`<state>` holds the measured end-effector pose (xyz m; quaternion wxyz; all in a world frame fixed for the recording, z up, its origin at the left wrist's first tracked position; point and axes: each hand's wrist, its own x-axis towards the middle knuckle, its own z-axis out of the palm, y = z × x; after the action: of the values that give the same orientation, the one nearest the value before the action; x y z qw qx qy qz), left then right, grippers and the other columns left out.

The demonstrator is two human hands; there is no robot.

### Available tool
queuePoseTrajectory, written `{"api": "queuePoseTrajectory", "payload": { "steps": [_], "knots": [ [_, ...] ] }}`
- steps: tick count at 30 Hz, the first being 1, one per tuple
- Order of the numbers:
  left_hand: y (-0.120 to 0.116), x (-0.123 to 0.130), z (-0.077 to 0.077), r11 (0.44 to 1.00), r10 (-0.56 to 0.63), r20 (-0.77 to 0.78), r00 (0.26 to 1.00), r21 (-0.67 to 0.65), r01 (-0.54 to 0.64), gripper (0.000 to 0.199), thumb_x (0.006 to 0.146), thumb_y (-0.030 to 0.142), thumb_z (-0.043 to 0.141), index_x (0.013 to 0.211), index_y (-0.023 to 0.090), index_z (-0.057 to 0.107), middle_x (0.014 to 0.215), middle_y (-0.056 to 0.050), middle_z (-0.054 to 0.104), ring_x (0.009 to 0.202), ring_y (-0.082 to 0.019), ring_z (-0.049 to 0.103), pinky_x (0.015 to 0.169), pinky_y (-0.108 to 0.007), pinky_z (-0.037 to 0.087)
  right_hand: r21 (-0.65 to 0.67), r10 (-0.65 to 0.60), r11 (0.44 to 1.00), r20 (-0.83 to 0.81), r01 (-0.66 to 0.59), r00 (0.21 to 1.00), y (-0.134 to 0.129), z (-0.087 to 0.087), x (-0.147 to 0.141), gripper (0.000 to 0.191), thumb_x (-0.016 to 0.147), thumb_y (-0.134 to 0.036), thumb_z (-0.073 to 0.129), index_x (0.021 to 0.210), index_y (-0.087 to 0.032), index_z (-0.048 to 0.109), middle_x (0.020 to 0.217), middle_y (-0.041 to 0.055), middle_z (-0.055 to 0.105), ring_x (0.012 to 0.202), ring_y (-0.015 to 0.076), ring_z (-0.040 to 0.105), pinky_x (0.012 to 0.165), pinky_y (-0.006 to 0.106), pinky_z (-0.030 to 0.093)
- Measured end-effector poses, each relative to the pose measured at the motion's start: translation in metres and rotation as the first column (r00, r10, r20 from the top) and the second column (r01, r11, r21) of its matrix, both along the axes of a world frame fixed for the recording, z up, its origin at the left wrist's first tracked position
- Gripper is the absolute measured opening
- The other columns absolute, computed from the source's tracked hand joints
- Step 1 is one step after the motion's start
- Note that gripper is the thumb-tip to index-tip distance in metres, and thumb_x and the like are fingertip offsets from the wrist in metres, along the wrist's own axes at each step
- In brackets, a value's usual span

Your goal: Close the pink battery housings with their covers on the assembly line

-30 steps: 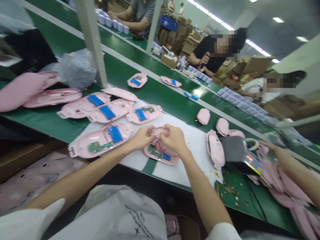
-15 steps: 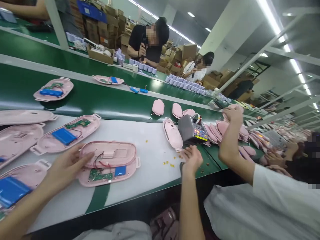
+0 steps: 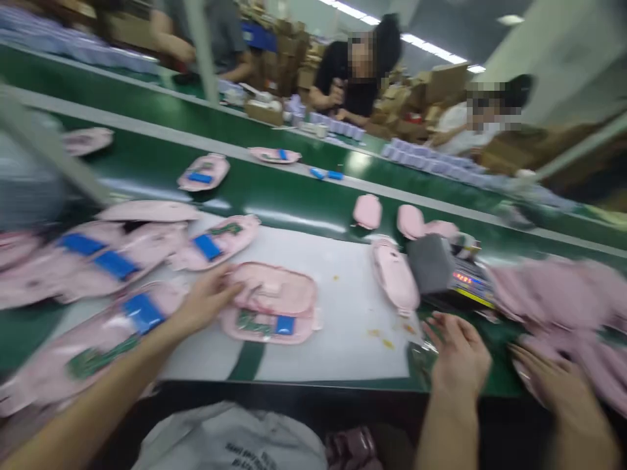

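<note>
My left hand (image 3: 210, 297) grips the left end of a pink plastic cover (image 3: 281, 287), whose inner side faces up. That cover overlaps a pink shell (image 3: 306, 333) lying on the white sheet, with a green circuit board (image 3: 252, 322) and a blue battery (image 3: 285, 325) inside. My right hand (image 3: 460, 356) is at the right edge of the sheet, in front of a grey tape dispenser (image 3: 431, 264) with a lit display. Its thumb and fingers are drawn together; blur hides what they hold, if anything. A closed pink case (image 3: 396, 277) lies left of the dispenser.
Several open pink shells (image 3: 142, 251) with blue batteries lie to the left. Yellow scraps (image 3: 386, 343) dot the white sheet (image 3: 343, 313). A co-worker's hand (image 3: 553, 375) is close on my right, beside piled pink cases (image 3: 563, 294). Behind runs a green conveyor (image 3: 304, 202).
The view has swung left, so the bench appears further right. The co-worker's hand has come down from the pink pile to the bench edge. My left hand still grips the cover.
</note>
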<state>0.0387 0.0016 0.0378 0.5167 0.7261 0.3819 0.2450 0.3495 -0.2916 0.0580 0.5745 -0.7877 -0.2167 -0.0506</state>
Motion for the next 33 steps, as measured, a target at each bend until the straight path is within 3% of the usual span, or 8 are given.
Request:
{"api": "queuePoseTrajectory", "payload": {
  "steps": [3, 5, 9, 12, 19, 26, 30, 33],
  "knots": [
    [0.002, -0.002, -0.006, 0.982, -0.056, 0.140, 0.989, -0.172, 0.080, 0.036, 0.074, 0.045, 0.068, 0.096, 0.017, 0.061, 0.083, -0.003, 0.069, 0.073, -0.022, 0.066, 0.065, -0.031, 0.055, 0.113, 0.365, 0.925, -0.002, -0.362, 0.931, 0.086, 0.006, -0.084, 0.023, 0.085, -0.041, 0.068, 0.085, -0.019, 0.063, 0.093, 0.0074, 0.065, 0.088, 0.0219, 0.063, 0.079, 0.039, 0.055],
    [0.003, -0.004, -0.012, 0.967, -0.067, 0.223, 0.972, -0.227, 0.119, 0.038, 0.077, 0.042, 0.067, 0.103, 0.014, 0.061, 0.087, -0.005, 0.069, 0.076, -0.022, 0.067, 0.068, -0.032, 0.055, -0.028, 0.674, 0.738, 0.097, -0.675, 0.733, 0.138, 0.021, -0.128, 0.018, 0.090, -0.035, 0.063, 0.081, -0.020, 0.064, 0.095, 0.0075, 0.064, 0.092, 0.0219, 0.062, 0.081, 0.037, 0.053],
    [-0.001, -0.008, -0.018, 0.973, -0.080, 0.282, 0.956, -0.188, 0.137, 0.029, 0.082, 0.035, 0.063, 0.103, 0.014, 0.064, 0.091, -0.006, 0.071, 0.082, -0.023, 0.068, 0.070, -0.032, 0.055, -0.471, 0.872, 0.486, 0.207, -0.736, 0.443, 0.206, 0.026, -0.157, 0.019, 0.096, -0.030, 0.051, 0.083, -0.020, 0.062, 0.108, 0.0083, 0.060, 0.100, 0.0218, 0.059, 0.083, 0.036, 0.050],
    [-0.002, -0.009, -0.018, 0.982, -0.083, 0.298, 0.951, -0.137, 0.129, 0.025, 0.084, 0.030, 0.060, 0.103, 0.014, 0.066, 0.097, -0.007, 0.072, 0.090, -0.023, 0.068, 0.075, -0.031, 0.054, -0.667, 0.917, 0.379, 0.180, -0.642, 0.356, 0.221, 0.014, -0.154, 0.021, 0.097, -0.031, 0.047, 0.086, -0.020, 0.062, 0.112, 0.0090, 0.058, 0.098, 0.0221, 0.058, 0.075, 0.034, 0.049],
    [0.002, -0.010, -0.024, 0.988, -0.114, 0.291, 0.950, -0.069, 0.140, 0.026, 0.085, 0.028, 0.058, 0.105, 0.013, 0.067, 0.101, -0.008, 0.072, 0.093, -0.023, 0.067, 0.080, -0.031, 0.053, -0.738, 0.843, 0.525, 0.382, -0.423, 0.379, 0.221, 0.002, -0.170, 0.021, 0.091, -0.030, 0.053, 0.075, -0.019, 0.061, 0.098, 0.0072, 0.063, 0.091, 0.0217, 0.058, 0.061, 0.029, 0.040],
    [-0.001, -0.015, -0.024, 0.984, -0.138, 0.319, 0.938, -0.059, 0.165, 0.027, 0.085, 0.025, 0.057, 0.107, 0.014, 0.065, 0.100, -0.007, 0.072, 0.094, -0.022, 0.067, 0.078, -0.029, 0.052, -0.721, 0.627, 0.581, 0.099, -0.378, 0.773, 0.223, 0.019, -0.153, 0.036, 0.065, -0.046, 0.078, 0.066, -0.020, 0.054, 0.066, -0.0009, 0.062, 0.061, 0.0181, 0.056, 0.059, 0.029, 0.037],
    [-0.001, -0.012, -0.021, 0.989, -0.143, 0.206, 0.968, 0.000, 0.146, 0.025, 0.085, 0.031, 0.059, 0.102, 0.013, 0.064, 0.095, -0.006, 0.070, 0.090, -0.023, 0.066, 0.077, -0.031, 0.051, -0.590, 0.743, 0.529, -0.025, -0.610, 0.669, 0.225, 0.020, -0.140, 0.021, 0.071, -0.040, 0.070, 0.074, -0.021, 0.061, 0.070, -0.0010, 0.066, 0.066, 0.0179, 0.062, 0.064, 0.030, 0.045],
    [-0.004, -0.014, -0.017, 0.979, -0.200, 0.172, 0.965, 0.084, 0.188, 0.030, 0.089, 0.041, 0.054, 0.094, 0.013, 0.064, 0.089, -0.006, 0.069, 0.085, -0.022, 0.065, 0.077, -0.030, 0.050, -0.484, 0.793, 0.582, 0.159, -0.654, 0.588, 0.215, 0.016, -0.145, 0.013, 0.078, -0.034, 0.068, 0.078, -0.020, 0.065, 0.074, -0.0005, 0.067, 0.067, 0.0166, 0.063, 0.066, 0.029, 0.049]
  ]
}}
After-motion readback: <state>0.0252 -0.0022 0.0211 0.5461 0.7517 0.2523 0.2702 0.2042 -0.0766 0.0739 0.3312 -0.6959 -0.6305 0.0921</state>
